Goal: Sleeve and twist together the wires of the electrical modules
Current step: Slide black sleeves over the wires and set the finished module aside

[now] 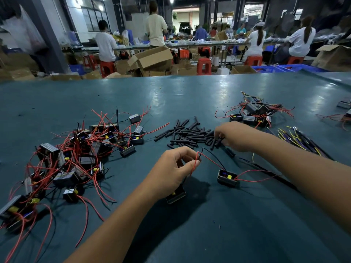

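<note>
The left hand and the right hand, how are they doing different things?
The left hand pinches red and black wires near the person; the right hand reaches farther out into the pile of black sleeves. The left hand is raised above a module; the right hand is low at the pile. Both are bare, over the green table.

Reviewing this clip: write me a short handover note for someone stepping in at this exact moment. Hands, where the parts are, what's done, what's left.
Left hand: pinches the red wire where it meets the black wire of the module in front.
Right hand: reaching into the pile of black sleeves, fingers curled on one at its right edge.
A second module lies under the left hand.
Module pile with loose red wires sits at left; another cluster at right, beyond the sleeves. Whether either is finished cannot be told.
Left to do: slip the sleeve over the held wires, twist them, move to the next module.
</note>
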`<state>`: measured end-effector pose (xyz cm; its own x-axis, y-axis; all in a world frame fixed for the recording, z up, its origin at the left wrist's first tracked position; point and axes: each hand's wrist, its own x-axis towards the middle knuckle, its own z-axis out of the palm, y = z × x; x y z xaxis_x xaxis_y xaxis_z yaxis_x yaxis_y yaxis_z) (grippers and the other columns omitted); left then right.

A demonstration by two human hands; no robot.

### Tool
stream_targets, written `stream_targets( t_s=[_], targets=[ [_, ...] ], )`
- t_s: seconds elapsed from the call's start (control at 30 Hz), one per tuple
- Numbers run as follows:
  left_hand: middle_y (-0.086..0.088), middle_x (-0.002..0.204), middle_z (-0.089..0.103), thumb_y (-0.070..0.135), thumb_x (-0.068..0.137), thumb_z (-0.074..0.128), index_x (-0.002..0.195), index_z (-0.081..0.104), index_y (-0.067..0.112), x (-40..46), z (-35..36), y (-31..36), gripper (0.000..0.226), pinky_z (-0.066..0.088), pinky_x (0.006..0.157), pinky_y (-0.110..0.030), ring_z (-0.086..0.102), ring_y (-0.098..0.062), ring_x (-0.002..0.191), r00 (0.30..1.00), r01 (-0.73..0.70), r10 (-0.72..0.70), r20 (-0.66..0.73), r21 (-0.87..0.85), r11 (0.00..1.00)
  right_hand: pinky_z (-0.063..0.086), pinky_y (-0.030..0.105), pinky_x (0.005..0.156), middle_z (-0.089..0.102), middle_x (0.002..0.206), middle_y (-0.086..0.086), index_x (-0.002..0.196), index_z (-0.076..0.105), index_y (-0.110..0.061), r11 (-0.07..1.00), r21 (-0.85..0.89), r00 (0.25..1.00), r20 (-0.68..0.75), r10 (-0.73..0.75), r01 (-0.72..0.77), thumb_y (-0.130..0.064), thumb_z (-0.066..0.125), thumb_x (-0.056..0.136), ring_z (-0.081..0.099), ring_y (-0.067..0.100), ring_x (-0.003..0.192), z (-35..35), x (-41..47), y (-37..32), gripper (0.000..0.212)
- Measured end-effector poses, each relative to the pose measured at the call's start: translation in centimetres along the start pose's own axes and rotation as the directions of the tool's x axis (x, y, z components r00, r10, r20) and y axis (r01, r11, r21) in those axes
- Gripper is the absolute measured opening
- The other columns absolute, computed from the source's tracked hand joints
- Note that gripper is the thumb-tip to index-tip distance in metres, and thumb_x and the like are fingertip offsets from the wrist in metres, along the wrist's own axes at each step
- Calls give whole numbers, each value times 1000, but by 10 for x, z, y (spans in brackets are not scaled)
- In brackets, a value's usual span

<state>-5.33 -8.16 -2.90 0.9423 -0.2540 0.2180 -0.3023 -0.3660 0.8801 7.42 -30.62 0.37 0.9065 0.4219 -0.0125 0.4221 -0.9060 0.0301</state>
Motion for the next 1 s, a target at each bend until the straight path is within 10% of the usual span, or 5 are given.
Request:
stream_targets(
  t_s=[0.23,0.33,0.43,0.6,1.0],
  targets=[
    [21,64,55,25,98,64,88,66,20,-1,3,0,11,38,57,-19,42,-8,58,1000,0,0,-28,-26,1000,43,29,77,53,105,-2,104,66,-24,975,-175,989,-36,-142,134,-33,64,93,54,20,107,0,11,2,15],
    [18,59,56,30,97,64,91,65,17,-1,4,-1,14,39,55,-25,44,-7,52,999,42,-44,-15,-107,993,47,28,73,61,87,-7,95,68,-19,975,205,969,-245,-36,88,-31,69,91,63,16,88,-12,-5,-2,13],
    [10,66,63,29,95,68,93,64,15,-2,4,1,15,42,53,-24,48,-8,51,999,50,-50,4,-164,985,48,21,52,70,69,-2,88,69,-13,563,818,953,-252,167,117,-21,71,91,63,8,60,-17,-36,-20,8],
    [-5,85,74,17,93,71,101,60,12,0,10,3,14,44,50,-19,57,-10,56,997,69,-78,-25,-262,963,49,18,50,73,82,8,99,67,1,-7,997,972,-69,226,72,-4,58,95,63,10,62,2,-81,-49,11],
    [6,63,59,25,97,64,89,78,23,-3,25,6,16,31,47,-16,37,-8,51,981,47,-102,-165,-309,950,57,19,57,69,82,10,96,60,-1,-364,931,983,32,181,37,-10,58,92,64,10,60,16,-89,-72,10]
  ],
)
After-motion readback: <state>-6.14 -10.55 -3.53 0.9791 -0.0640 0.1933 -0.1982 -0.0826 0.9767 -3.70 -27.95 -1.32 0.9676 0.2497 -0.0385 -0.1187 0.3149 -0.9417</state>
